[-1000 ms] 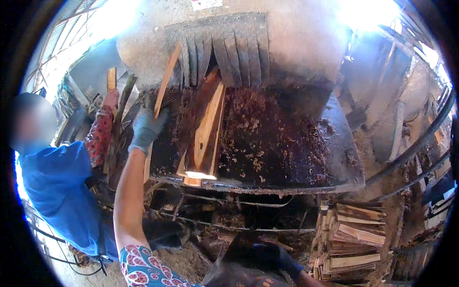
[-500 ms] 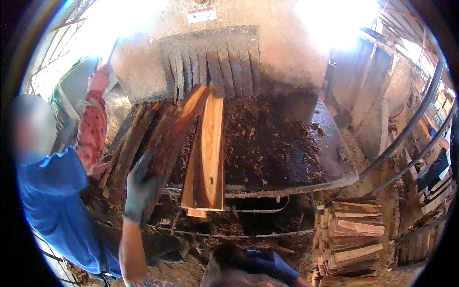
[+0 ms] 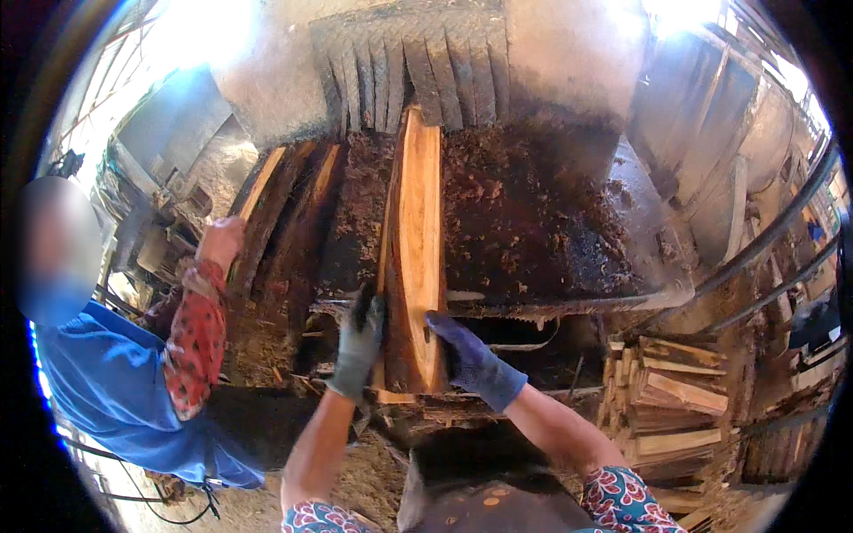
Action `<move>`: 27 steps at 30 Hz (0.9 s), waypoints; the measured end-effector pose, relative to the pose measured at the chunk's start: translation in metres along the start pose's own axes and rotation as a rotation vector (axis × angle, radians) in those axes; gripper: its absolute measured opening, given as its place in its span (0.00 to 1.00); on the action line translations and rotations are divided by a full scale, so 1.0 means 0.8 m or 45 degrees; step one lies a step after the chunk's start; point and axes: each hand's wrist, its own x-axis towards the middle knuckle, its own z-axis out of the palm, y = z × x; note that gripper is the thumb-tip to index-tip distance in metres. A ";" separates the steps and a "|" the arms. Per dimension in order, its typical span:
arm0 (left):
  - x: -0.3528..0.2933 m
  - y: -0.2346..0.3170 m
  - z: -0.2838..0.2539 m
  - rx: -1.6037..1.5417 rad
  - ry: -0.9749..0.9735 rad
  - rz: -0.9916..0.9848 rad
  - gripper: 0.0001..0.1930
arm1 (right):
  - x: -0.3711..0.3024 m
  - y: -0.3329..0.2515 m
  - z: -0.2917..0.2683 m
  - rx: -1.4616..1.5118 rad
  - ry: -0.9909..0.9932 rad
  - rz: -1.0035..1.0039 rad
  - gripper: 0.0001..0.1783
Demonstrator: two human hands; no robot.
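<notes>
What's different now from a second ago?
The left hand has left the dark boards and moved right, to the left side of the pale board. The right hand has come up from down low to that board's right side. The other person no longer has an arm raised. The wood pile stayed put.
</notes>
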 end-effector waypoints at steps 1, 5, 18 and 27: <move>-0.015 0.002 0.010 -0.175 0.030 0.005 0.16 | -0.006 0.002 0.002 0.020 0.032 0.078 0.22; -0.079 0.041 0.046 -0.269 0.029 0.118 0.16 | -0.053 0.000 -0.037 0.005 0.072 0.087 0.25; -0.142 0.037 0.156 -0.829 -0.403 -0.656 0.20 | -0.199 0.077 -0.233 -1.069 0.157 -0.161 0.26; -0.178 0.107 0.254 -0.178 -0.711 -0.344 0.25 | -0.200 -0.062 -0.212 -0.318 0.102 -0.632 0.41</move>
